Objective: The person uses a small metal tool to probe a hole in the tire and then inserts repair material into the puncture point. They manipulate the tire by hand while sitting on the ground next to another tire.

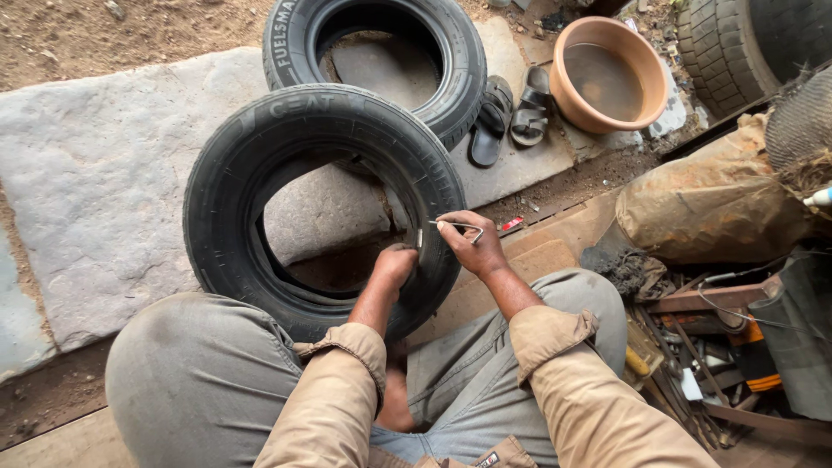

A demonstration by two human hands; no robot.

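A black tyre (260, 165) leans against my knees, resting on a stone slab. My left hand (395, 263) is curled over the tyre's inner edge on its right side, gripping the bead. Just to the right, my right hand (471, 243) pinches a thin bent metal tool (459, 226) whose tip touches the tyre sidewall next to my left hand. Both sleeves are tan and rolled at the cuff.
A second tyre (451, 61) lies flat behind the first. A pair of dark sandals (511, 108) and an orange basin (646, 74) with water sit at the back right. A brown sack (711, 204) and scattered metal tools (693, 364) crowd the right side.
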